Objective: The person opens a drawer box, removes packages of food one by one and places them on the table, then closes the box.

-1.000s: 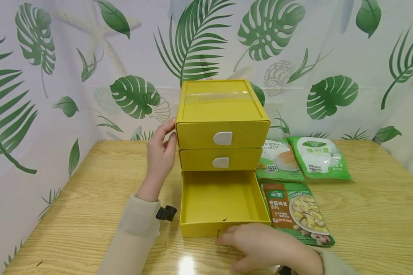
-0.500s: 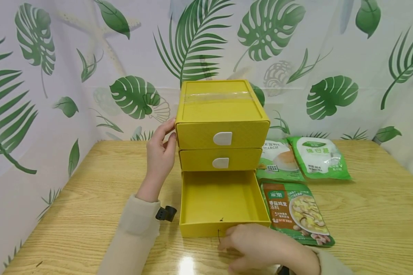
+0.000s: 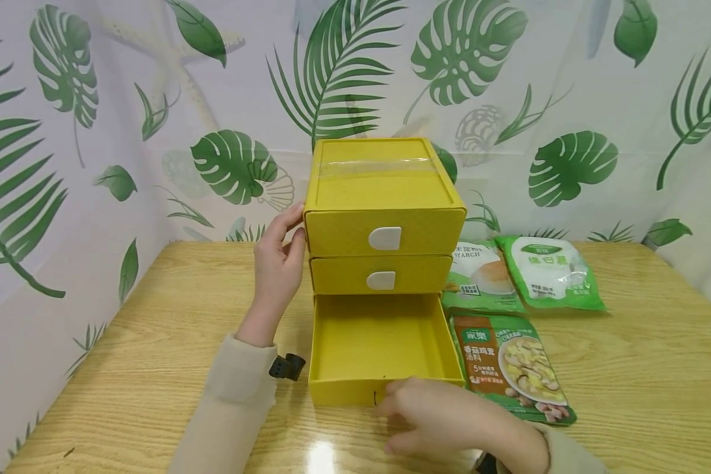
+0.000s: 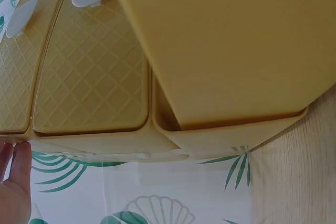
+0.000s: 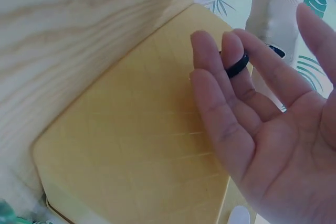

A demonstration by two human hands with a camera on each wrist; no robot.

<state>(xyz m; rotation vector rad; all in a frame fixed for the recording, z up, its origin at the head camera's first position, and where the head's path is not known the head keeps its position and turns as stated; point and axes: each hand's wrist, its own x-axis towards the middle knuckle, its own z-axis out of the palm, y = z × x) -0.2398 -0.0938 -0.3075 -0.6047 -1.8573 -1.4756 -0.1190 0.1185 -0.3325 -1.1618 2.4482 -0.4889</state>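
A yellow three-tier drawer box (image 3: 385, 174) stands on the table, its upper two drawers closed and its bottom drawer (image 3: 385, 342) pulled out with nothing inside. My left hand (image 3: 277, 263) rests against the box's left side near the top; its fingertips touch the corner in the left wrist view. At the bottom drawer's front, my right hand (image 3: 435, 415) touches the panel with loosely bent fingers. A thin black cord (image 3: 375, 397) shows on that panel beside the fingertips. In the right wrist view, the fingers lie by the yellow drawer front (image 5: 131, 129).
Right of the box lie a green starch packet (image 3: 480, 276), a green-and-white packet (image 3: 551, 273) and a soup-mix packet (image 3: 512, 368). The wooden table (image 3: 130, 368) extends to both sides, with a leaf-patterned cloth (image 3: 213, 99) behind.
The bottom drawer's front has shifted very slightly inward, with my right hand moving along with it. My left hand stays against the box, and the packets have not moved.
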